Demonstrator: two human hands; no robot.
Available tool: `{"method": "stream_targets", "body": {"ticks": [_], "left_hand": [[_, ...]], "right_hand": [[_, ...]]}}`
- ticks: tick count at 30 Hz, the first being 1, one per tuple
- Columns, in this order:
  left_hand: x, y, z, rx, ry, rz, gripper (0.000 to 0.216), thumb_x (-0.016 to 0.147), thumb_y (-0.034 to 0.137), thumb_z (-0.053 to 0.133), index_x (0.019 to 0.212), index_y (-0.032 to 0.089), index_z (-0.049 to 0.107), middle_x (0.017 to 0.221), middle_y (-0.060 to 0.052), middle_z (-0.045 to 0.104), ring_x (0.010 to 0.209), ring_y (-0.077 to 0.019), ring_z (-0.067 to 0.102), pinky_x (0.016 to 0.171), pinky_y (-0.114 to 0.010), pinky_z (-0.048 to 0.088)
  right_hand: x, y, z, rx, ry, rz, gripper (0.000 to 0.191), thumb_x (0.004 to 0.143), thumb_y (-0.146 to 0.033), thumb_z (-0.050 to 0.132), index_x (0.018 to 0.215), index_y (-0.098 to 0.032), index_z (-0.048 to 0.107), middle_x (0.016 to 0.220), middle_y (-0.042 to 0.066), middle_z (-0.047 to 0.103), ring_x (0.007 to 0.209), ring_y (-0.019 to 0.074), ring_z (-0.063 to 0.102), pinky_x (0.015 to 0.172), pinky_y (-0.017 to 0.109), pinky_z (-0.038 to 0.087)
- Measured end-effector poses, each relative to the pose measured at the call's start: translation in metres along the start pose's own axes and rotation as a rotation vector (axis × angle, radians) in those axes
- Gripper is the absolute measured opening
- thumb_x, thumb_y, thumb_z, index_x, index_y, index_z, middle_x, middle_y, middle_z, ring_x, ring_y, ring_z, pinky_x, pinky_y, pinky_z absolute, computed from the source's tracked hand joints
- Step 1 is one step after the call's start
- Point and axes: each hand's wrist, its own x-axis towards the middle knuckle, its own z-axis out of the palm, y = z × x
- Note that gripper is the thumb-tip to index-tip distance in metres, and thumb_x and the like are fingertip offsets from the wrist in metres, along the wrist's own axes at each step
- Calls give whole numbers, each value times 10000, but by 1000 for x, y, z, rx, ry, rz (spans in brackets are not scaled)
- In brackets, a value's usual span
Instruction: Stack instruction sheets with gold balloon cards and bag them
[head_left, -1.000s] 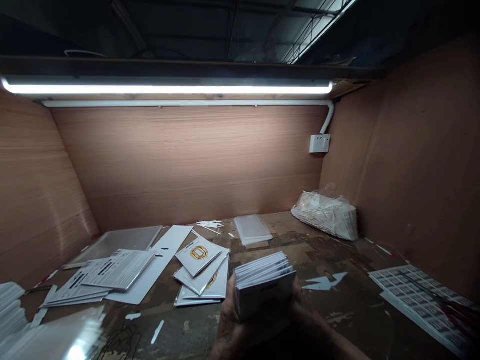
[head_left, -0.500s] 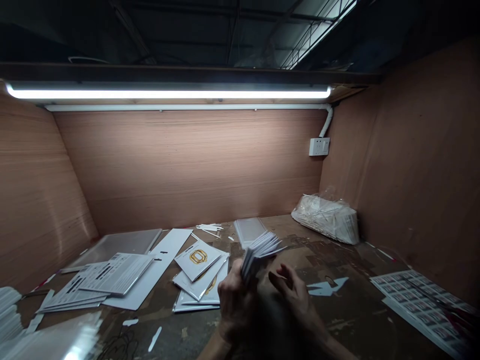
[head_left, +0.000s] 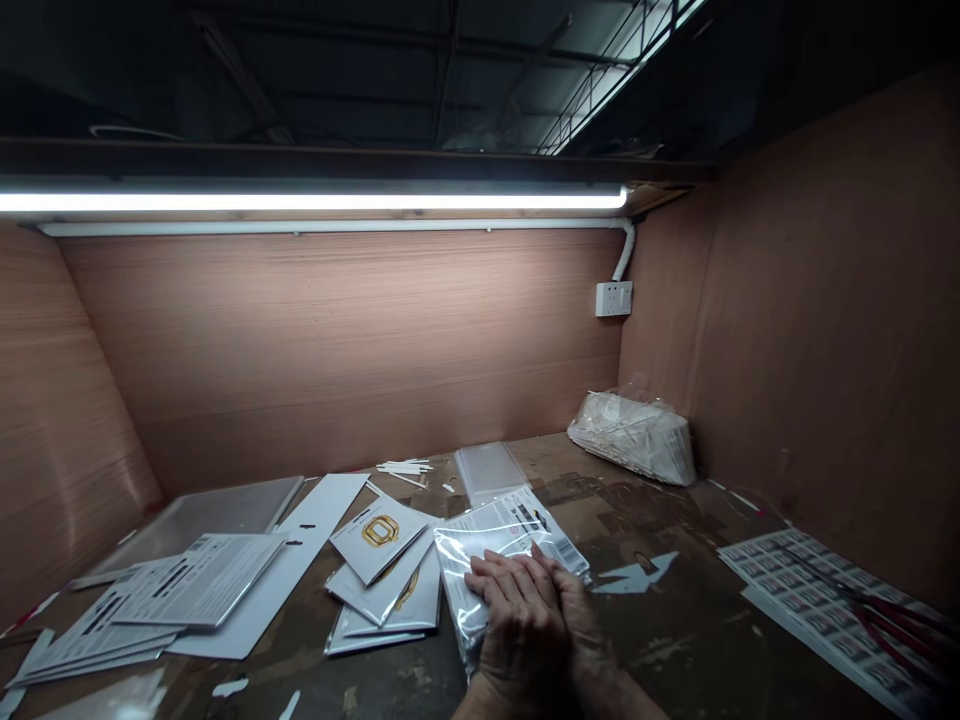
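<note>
A stack of printed cards in glossy clear plastic bags lies on the table in front of me, printed backs up. My left hand rests flat on the stack, its fingers stretched out side by side. Close against it, my right hand also lies on the stack. Its fingers are partly covered by the left hand, but they look extended. To the left sits a pile of bagged white cards, the top one showing a gold-coloured chain-like ring design.
More bagged cards lie on a white board at left. Clear plastic bags lie behind the stack. A bagged bundle is at the back right. Red-handled scissors rest on sticker sheets. Paper scraps lie nearby.
The stack was held upright in my left hand, with my right hand apart from it. Now it lies flat, both hands on it. The view has shifted slightly right.
</note>
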Motion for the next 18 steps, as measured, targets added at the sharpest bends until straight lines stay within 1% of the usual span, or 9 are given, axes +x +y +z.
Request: {"method": "stream_targets", "body": {"ticks": [5,7,9,10,12,14,15,16,18], "left_hand": [[-10,7,-12,-114,-12,-2,347,657,182,459,936,-14,524,855,-295,539,730,-415,518,502,-503,361],[-11,-8,-8,-361,63,-67,440,659,276,501,1004,3,494,901,-269,536,745,-375,520,541,-490,381],[-7,-33,4,-697,149,-273,587,665,379,518,1123,33,395,1031,-224,493,890,-327,483,717,-478,382],[-3,-48,11,-858,112,-411,681,652,417,530,1176,37,321,1116,-220,431,1016,-323,407,819,-466,339],[2,-75,25,-1308,-267,-619,832,561,454,601,1194,38,256,1139,-213,402,1032,-304,401,830,-418,355],[0,-90,32,-1862,-545,-550,726,551,339,638,1148,95,304,1068,-141,480,968,-255,463,791,-353,397],[-5,-91,33,-2049,-580,-514,668,548,278,645,1114,116,329,1021,-104,515,938,-231,484,775,-321,408],[-12,-90,31,-2158,-548,-509,634,548,237,647,1092,131,339,994,-78,531,929,-214,489,774,-298,410],[-33,-80,27,-2168,-398,-668,680,542,231,656,1115,147,300,1019,-68,523,951,-200,477,791,-279,405]], "right_hand": [[0,-16,-14,-78,33,55,257,570,-345,597,664,-106,605,752,64,612,834,199,541,829,319,391],[-1,-27,-19,-115,33,59,227,562,-301,619,685,-110,612,742,47,615,810,182,548,822,299,392],[-4,-38,-20,-150,3,66,214,548,-260,637,690,-100,619,725,49,616,776,180,553,800,292,401],[-6,-43,-20,-178,-28,64,208,548,-237,641,697,-92,623,726,56,616,771,183,553,790,290,403],[-11,-52,-14,-275,-127,20,206,567,-195,633,741,-85,629,754,61,614,768,183,549,756,284,414],[-17,-58,-5,-385,-255,-20,251,583,-161,618,826,-99,623,778,50,613,758,182,548,713,282,428],[-19,-60,0,-427,-310,-21,292,580,-153,617,868,-108,614,776,43,612,748,186,549,687,286,436],[-21,-61,4,-466,-344,-3,326,565,-151,625,889,-114,608,760,36,611,730,190,552,665,291,443],[-25,-62,11,-515,-408,59,394,514,-138,657,904,-117,600,726,25,605,722,197,552,665,298,443]]}}
